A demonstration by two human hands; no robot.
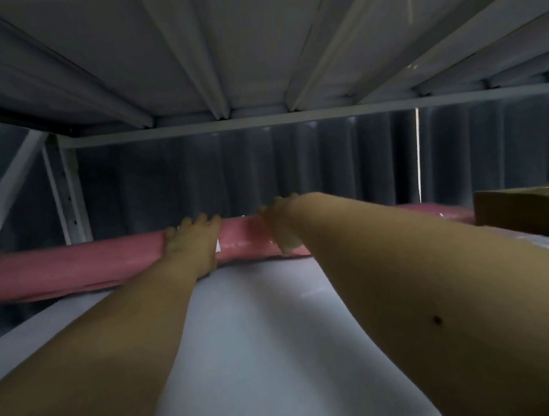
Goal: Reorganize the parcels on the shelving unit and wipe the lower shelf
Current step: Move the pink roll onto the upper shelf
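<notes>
The pink parcel (76,270), a long roll-shaped package, lay across the back of the white shelf (259,338), running from the left frame post (67,189) toward the cardboard box (523,213) at the far right. Its left end stuck out near the shelf's left edge and looked matte and soft; the stretch between the hands looked glossy, as if wrapped in film.

The left hand (193,246) lay over the front and top of the parcel near its middle, its fingers (199,220) bent over the crest and pressed against the wrap. Just to the right, the right hand (280,223) gripped the same parcel, fingers hooked over the top and thumb down the front face. Blur left the fingertips of both hands indistinct.

Judging by its sag-free line and rounded body, the parcel was probably light and fairly stiff lengthwise but yielding to pressure. The film section could be slippery, so a hold spread wider than the present one, with palms under the roll, would likely control its long ends better. The ribbed underside of the upper shelf (255,46) left little room to lift it. Behind hung a dark pleated curtain (296,167).
</notes>
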